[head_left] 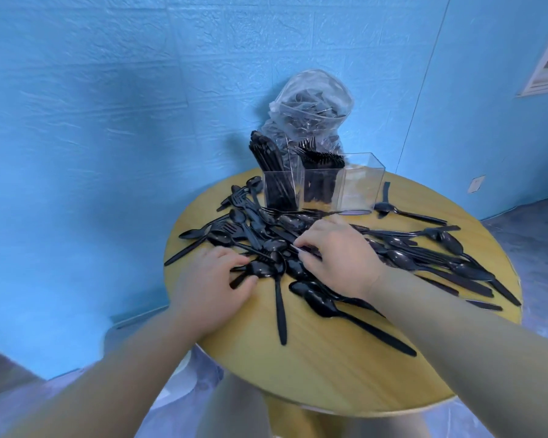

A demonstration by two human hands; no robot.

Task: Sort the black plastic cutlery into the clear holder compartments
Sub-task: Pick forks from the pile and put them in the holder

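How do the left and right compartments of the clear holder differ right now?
The left compartment is packed with black cutlery whose ends stick up well above its rim; the right compartment looks empty. The left one appears dark, the right one see-through. Both are clear and stand upright on the round table.

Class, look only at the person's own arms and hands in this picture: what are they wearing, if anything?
Nothing shows on either one. The left hand and right hand are bare, without gloves, rings or a watch, and both forearms are uncovered down to the picture's edge, so no sleeve is seen.
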